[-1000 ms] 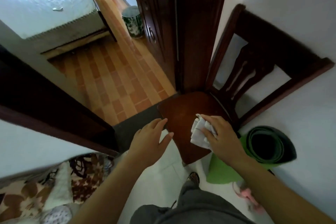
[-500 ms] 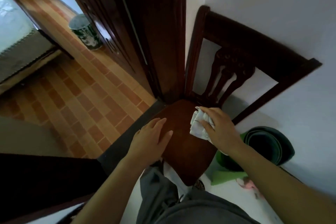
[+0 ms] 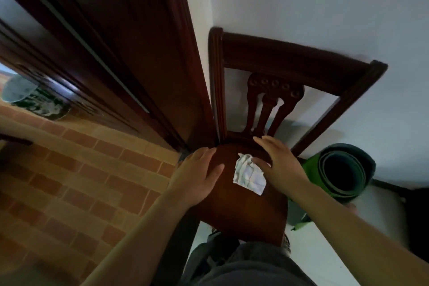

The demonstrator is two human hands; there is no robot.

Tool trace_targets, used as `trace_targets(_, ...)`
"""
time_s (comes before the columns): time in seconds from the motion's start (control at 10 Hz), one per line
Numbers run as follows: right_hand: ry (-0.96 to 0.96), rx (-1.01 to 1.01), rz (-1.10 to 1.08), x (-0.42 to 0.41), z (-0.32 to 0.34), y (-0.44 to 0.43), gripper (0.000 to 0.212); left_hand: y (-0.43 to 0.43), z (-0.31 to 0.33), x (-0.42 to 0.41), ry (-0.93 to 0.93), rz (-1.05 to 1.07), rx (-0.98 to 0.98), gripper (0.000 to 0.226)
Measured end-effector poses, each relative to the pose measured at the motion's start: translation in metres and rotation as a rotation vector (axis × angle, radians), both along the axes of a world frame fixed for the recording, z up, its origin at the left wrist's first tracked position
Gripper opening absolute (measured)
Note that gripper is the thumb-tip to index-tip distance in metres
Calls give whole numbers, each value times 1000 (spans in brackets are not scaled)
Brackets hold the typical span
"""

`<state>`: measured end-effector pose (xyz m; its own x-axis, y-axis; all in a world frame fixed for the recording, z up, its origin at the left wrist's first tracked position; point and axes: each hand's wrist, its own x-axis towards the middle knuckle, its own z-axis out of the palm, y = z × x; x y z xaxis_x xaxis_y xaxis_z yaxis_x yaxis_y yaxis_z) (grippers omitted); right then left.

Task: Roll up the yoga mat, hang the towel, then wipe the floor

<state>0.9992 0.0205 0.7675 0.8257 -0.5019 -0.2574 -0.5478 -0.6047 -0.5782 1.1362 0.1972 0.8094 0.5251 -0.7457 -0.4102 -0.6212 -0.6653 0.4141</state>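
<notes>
A small crumpled white towel point(image 3: 249, 175) lies on the seat of a dark wooden chair point(image 3: 243, 206). My right hand point(image 3: 277, 161) hovers over the towel's right side, fingers spread, thumb touching its edge. Just left of the towel, my left hand point(image 3: 197, 177) rests flat on the seat's left edge, fingers apart and holding nothing. The green yoga mat point(image 3: 341, 170) stands rolled up against the white wall, to the right of the chair.
A dark wooden door frame point(image 3: 151, 65) rises left of the chair. Beyond it lie a brick-patterned floor point(image 3: 81, 169) and a green-white bin point(image 3: 30, 97). The chair back point(image 3: 290, 58) leans near the white wall. My legs in grey trousers point(image 3: 243, 262) are below the seat.
My right hand let go of the towel, which now lies on the seat, and its fingers spread open. The view swung right and closer to the chair.
</notes>
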Motion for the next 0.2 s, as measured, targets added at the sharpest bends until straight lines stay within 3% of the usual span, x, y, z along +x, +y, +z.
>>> trace_targets(0.2, 14, -13, -135, 3, 12, 10, 54, -17, -7, 25, -42, -150, -35, 58)
